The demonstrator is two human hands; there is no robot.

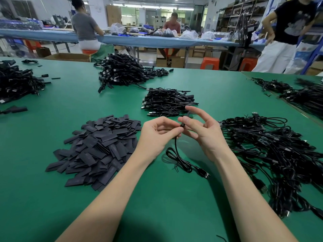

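Cable [175, 145]: top end pinched by both. Left grip [157, 135] curls round it, right grip [204, 133] holds the tip with thumb and forefinger. Its tied coil and USB plug [204, 174] lie on the green surface [157, 210] below. Workshop room. Flat black sleeve pile [97, 151] left, loose cable heap [279, 151] right, bundled stack [167, 100] just behind.

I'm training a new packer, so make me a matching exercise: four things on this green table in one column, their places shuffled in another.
1. flat sleeve pile
2. single cable
3. loose cable heap
4. neat cable stack

a. beside the right hand
b. pinched by both hands
c. beside the left hand
d. farther back, mid-table

Pairs: 1-c, 2-b, 3-a, 4-d
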